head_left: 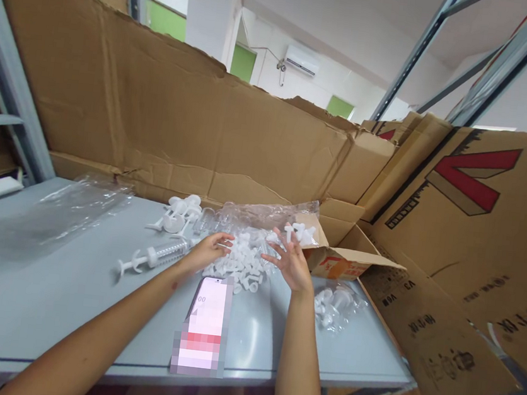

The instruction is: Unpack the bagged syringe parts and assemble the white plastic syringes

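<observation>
My left hand (pixel 210 251) hovers at the left side of a pile of small white plastic parts (pixel 241 261), its fingers apart and slightly curved. On the other side of the pile, my right hand (pixel 292 265) is raised with its fingers spread. A white T-shaped piece (pixel 289 232) shows right by its fingertips; whether they touch it I cannot tell. Beside my left wrist lies a clear syringe-like tube with a white plunger (pixel 156 256). White parts with round discs (pixel 178 213) are heaped behind it. A phone (pixel 204 324) with a lit screen rests in front of the pile.
A clear plastic bag (pixel 266 217) lies behind the pile, and an open carton (pixel 339 263) stands at right. Bagged white parts (pixel 337 304) sit before it. Plastic film (pixel 72 207) covers the table's left. Tall cardboard (pixel 173 111) walls the back; a printed box (pixel 477 247) stands right.
</observation>
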`<control>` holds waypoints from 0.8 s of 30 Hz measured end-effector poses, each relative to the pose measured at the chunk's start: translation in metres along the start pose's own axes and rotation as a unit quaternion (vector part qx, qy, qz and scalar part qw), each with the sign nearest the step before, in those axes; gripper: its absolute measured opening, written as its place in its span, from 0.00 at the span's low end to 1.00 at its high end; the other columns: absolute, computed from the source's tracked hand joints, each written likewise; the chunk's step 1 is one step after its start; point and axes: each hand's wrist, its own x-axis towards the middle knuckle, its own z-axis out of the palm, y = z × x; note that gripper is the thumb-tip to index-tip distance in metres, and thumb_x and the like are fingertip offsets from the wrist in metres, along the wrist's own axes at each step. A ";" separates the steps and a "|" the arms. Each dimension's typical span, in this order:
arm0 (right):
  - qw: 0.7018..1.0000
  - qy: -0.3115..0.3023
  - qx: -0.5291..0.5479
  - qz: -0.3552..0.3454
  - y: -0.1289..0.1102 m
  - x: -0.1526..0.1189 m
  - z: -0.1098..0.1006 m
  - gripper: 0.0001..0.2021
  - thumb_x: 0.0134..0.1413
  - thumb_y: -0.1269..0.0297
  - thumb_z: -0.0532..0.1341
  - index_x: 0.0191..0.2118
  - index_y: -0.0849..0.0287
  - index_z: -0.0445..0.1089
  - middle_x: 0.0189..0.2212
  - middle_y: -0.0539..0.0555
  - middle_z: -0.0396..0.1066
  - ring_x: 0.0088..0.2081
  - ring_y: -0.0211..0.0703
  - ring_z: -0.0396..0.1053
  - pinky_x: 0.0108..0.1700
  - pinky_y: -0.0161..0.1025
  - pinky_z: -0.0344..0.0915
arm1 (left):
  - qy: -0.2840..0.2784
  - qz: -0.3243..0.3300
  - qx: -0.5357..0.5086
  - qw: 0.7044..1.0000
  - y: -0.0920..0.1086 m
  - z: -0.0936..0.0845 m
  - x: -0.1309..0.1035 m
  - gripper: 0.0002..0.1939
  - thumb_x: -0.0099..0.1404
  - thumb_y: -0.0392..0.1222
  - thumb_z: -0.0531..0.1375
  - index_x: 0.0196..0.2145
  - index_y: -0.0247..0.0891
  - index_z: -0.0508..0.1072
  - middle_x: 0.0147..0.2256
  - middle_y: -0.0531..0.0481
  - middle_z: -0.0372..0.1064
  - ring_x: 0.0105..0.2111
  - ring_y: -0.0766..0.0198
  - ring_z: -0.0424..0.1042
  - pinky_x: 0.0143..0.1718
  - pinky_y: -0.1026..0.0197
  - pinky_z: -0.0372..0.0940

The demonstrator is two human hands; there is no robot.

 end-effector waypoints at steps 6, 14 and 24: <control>0.999 0.022 -0.031 -0.011 0.004 0.002 0.001 0.24 0.50 0.54 0.58 0.55 0.43 0.56 0.51 0.51 0.63 0.42 0.43 0.66 0.42 0.52 0.68 | 0.019 0.057 0.171 0.983 -0.017 -0.001 0.003 0.19 0.50 0.44 0.58 0.41 0.37 0.67 0.32 0.50 0.68 0.24 0.67 0.66 0.26 0.64 0.59; 0.996 0.048 -0.076 -0.027 0.008 0.005 -0.004 0.21 0.49 0.52 0.58 0.50 0.48 0.62 0.46 0.53 0.67 0.41 0.43 0.66 0.41 0.49 0.69 | 0.016 0.086 0.364 0.927 -0.010 -0.001 -0.007 0.16 0.55 0.44 0.52 0.42 0.40 0.66 0.29 0.53 0.67 0.24 0.66 0.64 0.30 0.64 0.57; 0.988 0.098 -0.081 -0.087 0.006 0.008 -0.005 0.21 0.49 0.49 0.57 0.48 0.53 0.64 0.43 0.56 0.69 0.44 0.48 0.68 0.41 0.48 0.68 | 0.013 0.112 0.424 0.898 -0.010 -0.002 -0.009 0.12 0.56 0.41 0.53 0.38 0.39 0.69 0.29 0.52 0.68 0.27 0.63 0.67 0.32 0.63 0.57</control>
